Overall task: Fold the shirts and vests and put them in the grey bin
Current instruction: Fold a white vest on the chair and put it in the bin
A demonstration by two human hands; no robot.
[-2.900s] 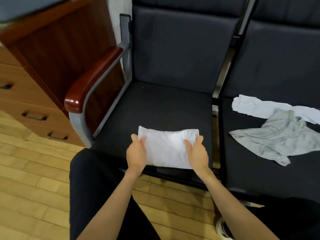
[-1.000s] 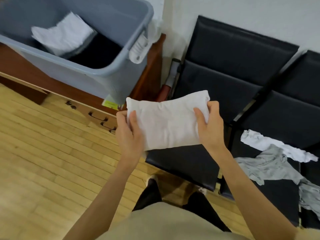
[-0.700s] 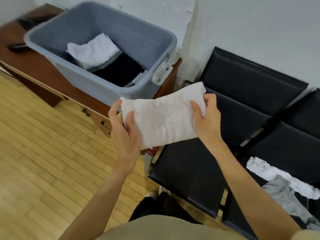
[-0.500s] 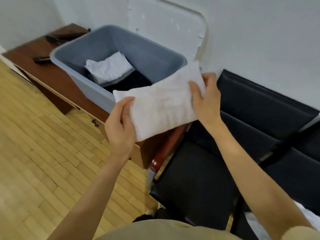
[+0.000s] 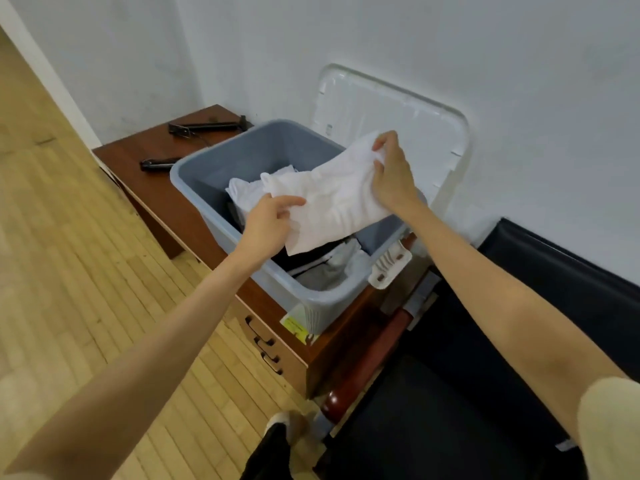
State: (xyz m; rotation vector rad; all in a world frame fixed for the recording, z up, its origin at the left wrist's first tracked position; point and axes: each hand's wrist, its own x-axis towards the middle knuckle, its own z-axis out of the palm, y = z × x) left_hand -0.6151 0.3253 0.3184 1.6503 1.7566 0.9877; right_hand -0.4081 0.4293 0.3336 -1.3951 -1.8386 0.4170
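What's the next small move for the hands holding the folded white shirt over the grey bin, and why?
Probably lower it and let go. Left hand and right hand hold the folded white cotton shirt above the open grey plastic bin, over folded white clothes already inside.

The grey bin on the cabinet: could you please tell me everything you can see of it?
The grey bin is a rectangular plastic tub with rounded corners and a thick rim, open-topped, with a white latch at its near end. It stands upright on a wooden cabinet by the wall. Inside lie white, black and grey clothes. Both hands hold a folded white shirt over its opening. A yellow label shows on its near wall.
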